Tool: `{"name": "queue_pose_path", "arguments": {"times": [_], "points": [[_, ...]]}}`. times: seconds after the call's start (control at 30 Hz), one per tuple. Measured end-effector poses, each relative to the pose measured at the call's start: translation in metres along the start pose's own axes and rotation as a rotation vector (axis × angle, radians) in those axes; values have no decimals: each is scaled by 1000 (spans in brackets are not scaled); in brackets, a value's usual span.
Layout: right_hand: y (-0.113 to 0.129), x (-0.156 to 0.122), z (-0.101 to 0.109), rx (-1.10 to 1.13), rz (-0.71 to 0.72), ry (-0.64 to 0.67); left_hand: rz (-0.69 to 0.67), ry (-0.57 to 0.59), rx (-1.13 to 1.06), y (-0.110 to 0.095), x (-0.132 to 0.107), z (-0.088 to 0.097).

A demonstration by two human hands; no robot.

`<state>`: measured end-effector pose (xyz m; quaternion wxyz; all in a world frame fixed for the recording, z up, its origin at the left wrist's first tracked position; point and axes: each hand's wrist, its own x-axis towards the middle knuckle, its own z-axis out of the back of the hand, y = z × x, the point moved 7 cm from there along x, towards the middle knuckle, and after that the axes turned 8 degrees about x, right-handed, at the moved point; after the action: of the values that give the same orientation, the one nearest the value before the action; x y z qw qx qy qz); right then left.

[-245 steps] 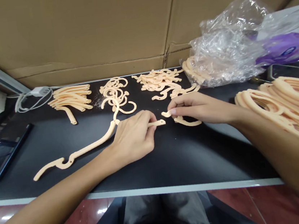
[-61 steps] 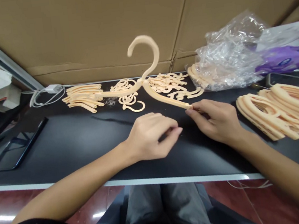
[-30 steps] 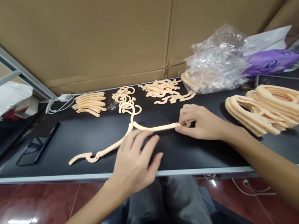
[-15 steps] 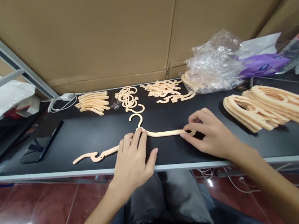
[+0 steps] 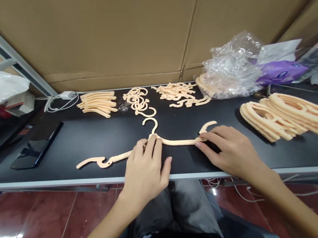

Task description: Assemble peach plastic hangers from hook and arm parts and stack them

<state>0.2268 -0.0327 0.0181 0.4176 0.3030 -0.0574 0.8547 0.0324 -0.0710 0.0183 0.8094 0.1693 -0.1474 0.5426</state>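
Mid-assembly, by look: left hand (image 5: 146,169) flat, fingers extended, pressing plastic hanger (image 5: 176,142) at hook joint onto worktop (image 5: 92,138); right hand (image 5: 229,151) pinching arm end beside curved end piece (image 5: 207,125). Joint seating likely calls for firm, aligned push.

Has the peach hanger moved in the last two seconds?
Yes, downward: then raised before the cardboard, the hanger now lies flat on the black table.

Beyond the fingers (image 5: 150,149), along the desk's (image 5: 91,137) far edge, lie three piles of peach parts: curved arms (image 5: 97,103), hooks (image 5: 135,98) and end pieces (image 5: 176,91). Right of the fingers sits a stack of finished hangers (image 5: 289,116). Far to their left lies a dark phone (image 5: 36,145).
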Motion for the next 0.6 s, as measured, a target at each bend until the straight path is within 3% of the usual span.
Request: {"name": "queue_pose_path", "arguments": {"times": [0.43,0.6], "points": [[16,4,-11,445,91,275,-46,-6,-91,-3,3,0],[11,1,-13,409,62,213,69,-222,-289,12,-12,13]]}}
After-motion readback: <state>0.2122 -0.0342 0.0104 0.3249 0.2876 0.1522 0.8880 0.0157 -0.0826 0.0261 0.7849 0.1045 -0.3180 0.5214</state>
